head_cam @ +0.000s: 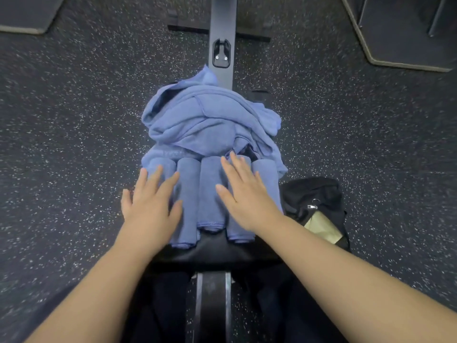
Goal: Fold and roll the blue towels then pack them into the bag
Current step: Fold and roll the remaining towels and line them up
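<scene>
Towels, rolled (212, 194): a row lay side by side on the desk (217, 253), loose towels (202, 120) heaped behind. Soft, light, likely to unroll; best gripped around the middle. Left hand (150, 204) and right hand (244, 196) lay flat and spread on the rolls, gripping nothing. Bag (314, 201) sat just right.

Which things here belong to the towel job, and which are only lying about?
Job: rolled towels; loose towel pile; black bag; left hand and right hand, both flat on the rolls.
Lying about: bench; mats; floor.
</scene>
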